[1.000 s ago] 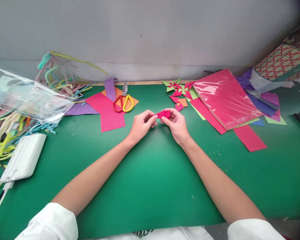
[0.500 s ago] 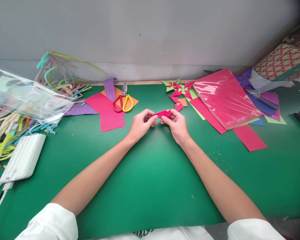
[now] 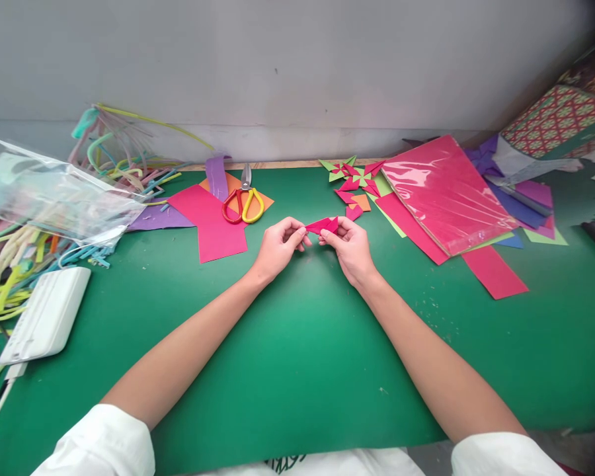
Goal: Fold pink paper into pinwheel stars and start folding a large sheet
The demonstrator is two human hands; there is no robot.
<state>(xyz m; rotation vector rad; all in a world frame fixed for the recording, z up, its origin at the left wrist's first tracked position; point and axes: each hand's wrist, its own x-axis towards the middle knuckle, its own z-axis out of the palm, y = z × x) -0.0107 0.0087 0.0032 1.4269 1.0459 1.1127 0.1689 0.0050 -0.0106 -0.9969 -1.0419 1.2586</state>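
A small folded piece of red paper [image 3: 322,226] is held above the green table [image 3: 297,370] between both hands. My left hand [image 3: 279,246] pinches its left tip between thumb and fingers. My right hand [image 3: 348,246] grips its right end, with the thumb in front and the fingers partly hidden behind. Just beyond my right hand lie a small folded red piece [image 3: 354,211], an orange piece [image 3: 361,203] and several red and green folded stars [image 3: 361,177].
Scissors [image 3: 244,205] with red and yellow handles rest on red paper [image 3: 221,241] at the left. A wrapped red paper pack [image 3: 451,198] lies right. Pipe cleaners [image 3: 10,264], a plastic sleeve [image 3: 54,192] and a white device [image 3: 47,314] sit far left.
My left fingertips have shifted slightly left along the folded red paper, and more of its left point shows. My right hand has hardly moved.
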